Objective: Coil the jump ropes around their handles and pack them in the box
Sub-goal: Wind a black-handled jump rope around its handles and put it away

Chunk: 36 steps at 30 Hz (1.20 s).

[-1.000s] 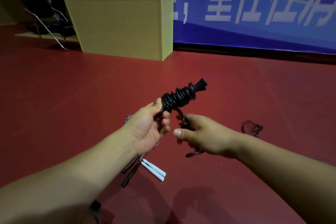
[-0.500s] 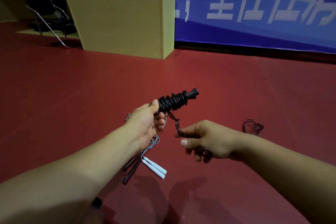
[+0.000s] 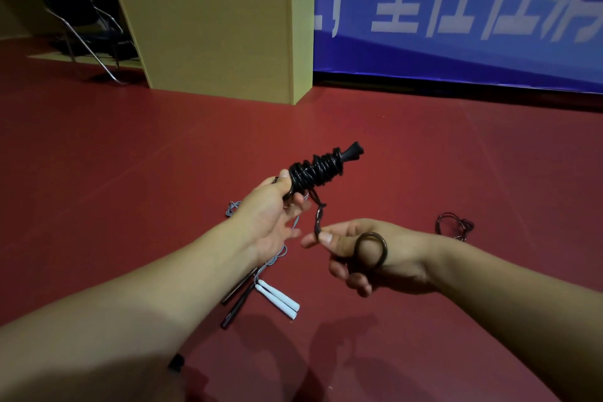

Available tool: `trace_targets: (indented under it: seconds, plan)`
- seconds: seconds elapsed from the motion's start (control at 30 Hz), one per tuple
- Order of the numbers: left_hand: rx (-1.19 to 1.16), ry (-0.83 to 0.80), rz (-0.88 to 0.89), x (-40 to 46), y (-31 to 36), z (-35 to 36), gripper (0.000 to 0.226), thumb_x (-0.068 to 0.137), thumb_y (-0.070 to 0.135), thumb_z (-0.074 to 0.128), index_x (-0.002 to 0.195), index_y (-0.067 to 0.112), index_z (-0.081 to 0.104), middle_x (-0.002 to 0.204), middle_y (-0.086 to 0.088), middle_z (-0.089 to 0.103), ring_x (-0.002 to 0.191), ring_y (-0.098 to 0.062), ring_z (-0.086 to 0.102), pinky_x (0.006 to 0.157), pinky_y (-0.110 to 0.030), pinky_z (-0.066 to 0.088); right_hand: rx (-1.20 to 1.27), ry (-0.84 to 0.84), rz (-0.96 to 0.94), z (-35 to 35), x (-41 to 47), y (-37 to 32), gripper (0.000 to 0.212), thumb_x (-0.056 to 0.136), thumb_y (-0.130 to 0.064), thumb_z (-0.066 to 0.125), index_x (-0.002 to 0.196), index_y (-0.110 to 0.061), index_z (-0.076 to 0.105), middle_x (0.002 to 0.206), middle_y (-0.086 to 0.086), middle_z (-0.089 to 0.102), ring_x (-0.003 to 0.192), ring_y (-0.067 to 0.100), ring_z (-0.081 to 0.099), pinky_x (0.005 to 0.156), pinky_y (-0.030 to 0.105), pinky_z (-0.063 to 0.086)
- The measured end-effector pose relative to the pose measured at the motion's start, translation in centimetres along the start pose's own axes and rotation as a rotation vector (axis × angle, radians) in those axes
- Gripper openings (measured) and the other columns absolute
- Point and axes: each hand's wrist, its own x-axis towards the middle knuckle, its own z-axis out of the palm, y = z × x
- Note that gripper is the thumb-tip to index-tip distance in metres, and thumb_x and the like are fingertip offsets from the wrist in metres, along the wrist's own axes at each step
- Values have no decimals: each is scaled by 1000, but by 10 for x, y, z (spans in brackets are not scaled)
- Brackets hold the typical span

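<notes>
My left hand grips the base of the black jump rope handles, which point up and to the right with black rope wound tightly around them. A short twisted tail of that rope runs down to my right hand, which pinches it between thumb and forefinger; the end loop lies across the fingers. On the red floor below my left forearm lie a jump rope with white handles and a grey cord, and two thin black handles. The tan wooden box stands at the back.
A small tangle of dark rope lies on the floor to the right of my right wrist. A folding chair stands at the far left, behind the box. A blue banner covers the back wall.
My right hand has drawn the loose rope end down and to the right, so the end loop now shows across its fingers. The left hand kept hold of the wound handles.
</notes>
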Motion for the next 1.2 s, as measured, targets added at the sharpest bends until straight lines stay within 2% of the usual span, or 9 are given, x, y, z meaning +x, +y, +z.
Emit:
trace_targets:
  seconds: [0.17,0.3,0.43,0.53,0.67,0.87,0.97,1.1,1.2]
  plan:
    - [-326,-115,-12,-4,5,7,20,106,30,37,99,15,48,62,-2,40,94,-36,65,87,-55,52,276,-15,151,0,4,3,29,93,-37,54,113,-19,65,60,-6,45,43,3,32,48,18,26]
    - [-315,-17,28,3,7,4,21,106,25,38,97,11,51,58,-3,39,72,-24,62,83,-43,56,356,97,213,0,11,2,27,93,-42,54,93,-18,67,57,-9,43,40,1,31,44,14,26]
    - [-216,64,85,10,5,-4,20,105,22,42,90,13,53,64,1,39,52,-8,46,85,-40,55,462,373,271,-10,20,3,31,100,-39,46,82,-18,60,53,-8,51,37,1,38,38,12,32]
    - [-101,97,114,11,2,-7,19,104,22,45,91,14,56,72,1,42,52,-5,40,92,-38,53,382,654,177,-16,21,1,27,102,-34,45,87,-16,58,63,-2,56,46,8,42,42,17,35]
    - [37,165,210,13,-2,-5,20,103,22,48,85,17,56,72,-1,47,59,-7,44,69,-25,54,147,886,-107,-12,19,-11,29,101,-38,46,97,-13,59,82,1,57,58,13,45,52,26,39]
    - [149,186,284,15,-10,3,25,101,21,51,77,20,56,60,7,49,54,-8,42,74,-36,41,190,609,-50,12,14,-22,50,85,-69,47,95,-22,62,92,0,65,77,19,64,69,36,55]
    - [191,190,291,16,-11,3,25,100,24,52,76,20,59,57,9,52,58,-11,44,77,-38,44,197,539,-34,12,11,-21,32,90,-53,56,94,-23,65,97,-2,65,82,19,62,70,36,54]
    - [180,203,265,17,-10,0,22,100,26,52,80,21,61,55,12,52,55,-9,45,85,-42,50,207,485,-12,3,8,-20,14,86,-26,54,86,-20,67,79,-7,68,86,19,58,77,38,51]
    - [168,190,249,15,-10,2,24,100,25,52,78,20,60,59,8,52,55,-10,43,76,-35,45,197,404,95,-3,5,-21,42,89,-57,53,82,-18,67,81,-1,69,79,20,62,74,39,53]
